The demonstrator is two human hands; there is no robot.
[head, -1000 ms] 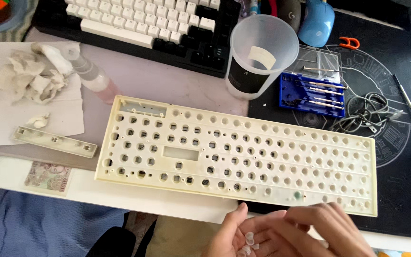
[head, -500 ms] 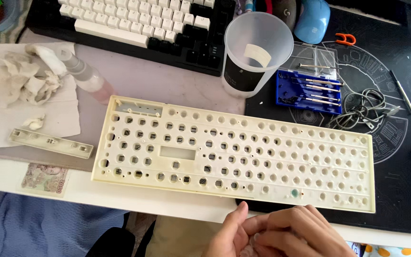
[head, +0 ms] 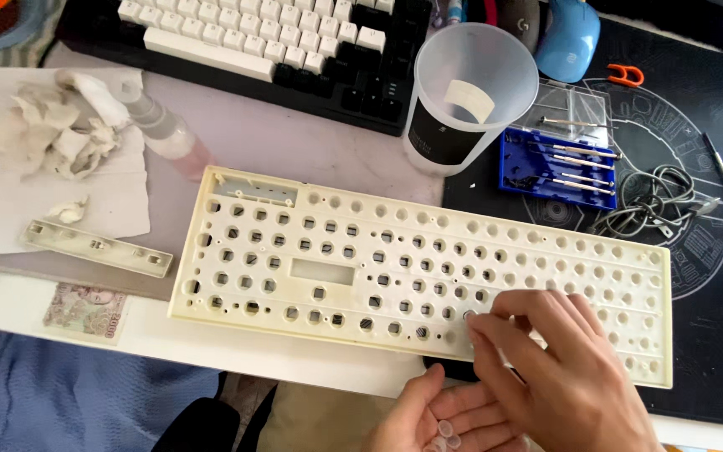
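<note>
A cream keyboard frame (head: 336, 251) full of round holes lies flat across the desk. My right hand (head: 562, 377) reaches over its near edge. The fingertips pinch a small clear round piece (head: 469, 317) against a hole in the bottom row. My left hand (head: 428, 418) rests palm up just below the desk edge, cupping several small clear pieces (head: 445, 432) of the same kind. The two hands touch at the bottom of the view.
Behind the frame lie a black-and-white keyboard (head: 269, 42), a clear measuring cup (head: 466, 92), a blue screwdriver case (head: 558, 163), a blue mouse (head: 566, 38) and coiled wire (head: 654, 201). At left are crumpled tissues (head: 52, 125), a spray bottle (head: 165, 134), a cream strip (head: 98, 249) and a banknote (head: 85, 311).
My right hand has come up from my lap onto the frame's bottom row with a small clear piece. The view has shifted slightly.
</note>
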